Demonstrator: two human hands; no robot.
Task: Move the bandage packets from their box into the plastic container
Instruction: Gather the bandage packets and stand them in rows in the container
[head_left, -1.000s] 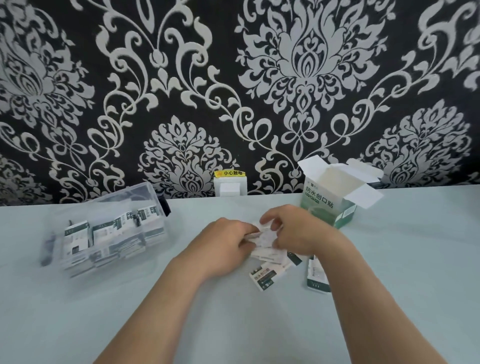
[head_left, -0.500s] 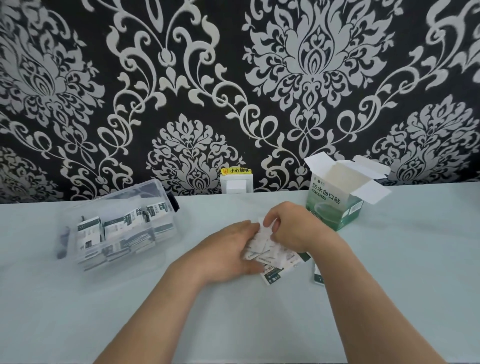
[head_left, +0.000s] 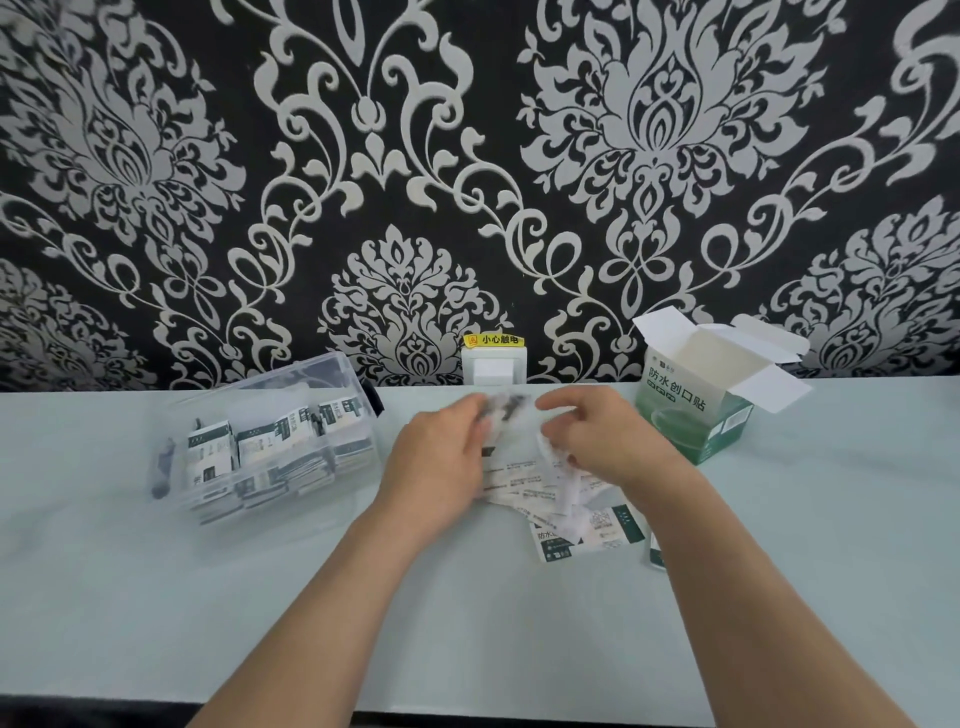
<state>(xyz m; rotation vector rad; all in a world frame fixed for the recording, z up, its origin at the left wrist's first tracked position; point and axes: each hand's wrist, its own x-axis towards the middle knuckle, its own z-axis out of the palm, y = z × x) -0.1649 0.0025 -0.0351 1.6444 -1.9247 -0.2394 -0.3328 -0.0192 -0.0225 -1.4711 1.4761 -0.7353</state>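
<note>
— What is shown left of the open box (head_left: 685, 405)?
— Bandage packets (head_left: 524, 480) lie loose on the worktop (head_left: 831, 519). A blurred bundle is gripped in the left hand (head_left: 441, 457), and one packet is pinched by the right hand (head_left: 597, 431).
— How is the step best done?
— The bundle should be squared and clamped flat, then lowered into the plastic container (head_left: 260, 382), well left of the box.

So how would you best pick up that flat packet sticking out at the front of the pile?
The packet lies flat on the table with other packets overlapping its far end, so probably pinch its free near edge between thumb and fingertip, coming in low from the front.
</note>
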